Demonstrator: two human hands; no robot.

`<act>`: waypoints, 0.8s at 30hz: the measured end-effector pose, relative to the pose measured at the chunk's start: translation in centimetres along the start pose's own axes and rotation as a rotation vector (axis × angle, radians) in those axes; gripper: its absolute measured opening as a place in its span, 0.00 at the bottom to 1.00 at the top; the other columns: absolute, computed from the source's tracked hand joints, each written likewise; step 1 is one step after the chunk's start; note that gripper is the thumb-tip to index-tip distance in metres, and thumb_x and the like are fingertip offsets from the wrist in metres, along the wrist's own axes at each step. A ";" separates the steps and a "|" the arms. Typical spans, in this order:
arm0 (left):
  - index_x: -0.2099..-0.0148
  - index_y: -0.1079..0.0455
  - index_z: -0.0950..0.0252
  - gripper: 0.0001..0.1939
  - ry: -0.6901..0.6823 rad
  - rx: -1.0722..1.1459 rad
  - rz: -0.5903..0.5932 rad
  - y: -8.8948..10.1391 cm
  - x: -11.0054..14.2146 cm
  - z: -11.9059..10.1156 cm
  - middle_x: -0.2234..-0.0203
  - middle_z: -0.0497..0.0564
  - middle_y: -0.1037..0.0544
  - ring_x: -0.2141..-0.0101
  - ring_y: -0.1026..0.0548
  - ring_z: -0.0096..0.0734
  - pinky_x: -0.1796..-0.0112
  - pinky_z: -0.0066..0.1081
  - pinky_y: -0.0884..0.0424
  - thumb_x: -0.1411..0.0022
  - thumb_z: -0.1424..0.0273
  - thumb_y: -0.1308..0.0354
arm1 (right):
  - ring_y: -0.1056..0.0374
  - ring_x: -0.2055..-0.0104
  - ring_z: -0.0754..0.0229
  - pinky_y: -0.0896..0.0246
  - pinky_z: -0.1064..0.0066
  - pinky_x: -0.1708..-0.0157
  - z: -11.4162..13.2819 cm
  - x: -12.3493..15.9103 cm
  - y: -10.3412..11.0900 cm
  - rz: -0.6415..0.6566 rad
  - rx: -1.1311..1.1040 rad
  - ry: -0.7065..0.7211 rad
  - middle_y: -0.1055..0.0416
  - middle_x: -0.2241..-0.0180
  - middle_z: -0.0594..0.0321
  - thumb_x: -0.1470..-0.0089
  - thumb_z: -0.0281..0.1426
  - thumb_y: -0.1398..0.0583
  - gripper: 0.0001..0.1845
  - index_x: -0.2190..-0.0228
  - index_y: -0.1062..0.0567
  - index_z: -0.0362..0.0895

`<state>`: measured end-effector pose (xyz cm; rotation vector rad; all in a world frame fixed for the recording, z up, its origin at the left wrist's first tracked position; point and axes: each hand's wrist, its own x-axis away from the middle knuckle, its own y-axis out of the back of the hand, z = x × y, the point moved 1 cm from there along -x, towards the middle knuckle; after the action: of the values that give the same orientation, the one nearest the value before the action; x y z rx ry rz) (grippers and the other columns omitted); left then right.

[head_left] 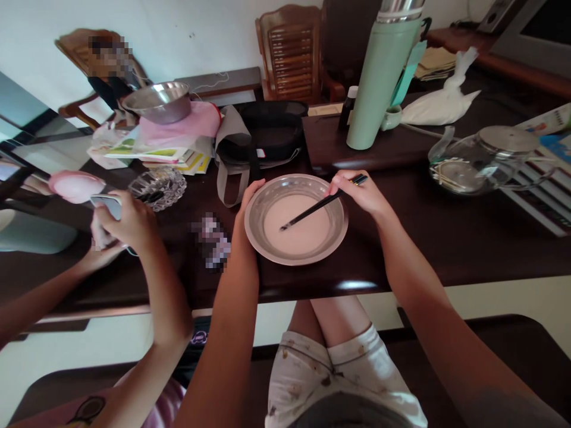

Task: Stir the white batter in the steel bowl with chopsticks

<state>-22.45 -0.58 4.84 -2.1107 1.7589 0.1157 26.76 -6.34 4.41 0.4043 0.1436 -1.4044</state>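
Note:
A round stainless steel bowl [297, 260] stands on the dark table in front of me, holding a smooth whitish liquid [306, 235]. My left hand [247, 202] grips the bowl at its left rim, with part of the fingers hidden by the wall. Pinched in my right hand [357, 193], above the right rim, are dark chopsticks [312, 209]. They slant down to the left, and their pale-coated tips are at the liquid near the bowl's middle.
At left, another person's hands [129, 217] hold a flat grey object [107, 205] beside a glass dish [158, 187]. Behind the bowl lies a black-and-grey bag [272, 137]. A green thermos [379, 83], a tied white bag [441, 104] and a glass teapot [468, 169] stand right.

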 end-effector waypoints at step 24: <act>0.66 0.33 0.56 0.10 0.056 0.238 -0.169 1.5 -0.5 1.3 0.84 0.45 0.47 0.73 0.30 0.28 0.80 0.22 0.37 0.36 0.60 0.37 | 0.25 0.71 0.57 0.30 0.63 0.63 0.0 0.1 0.2 -0.016 -0.005 0.002 0.23 0.77 0.63 0.47 0.57 0.37 0.27 0.80 0.22 0.48</act>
<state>-23.78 0.09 3.45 -2.0919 1.5309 -0.1914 26.93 -6.37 4.41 0.4009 0.1527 -1.4191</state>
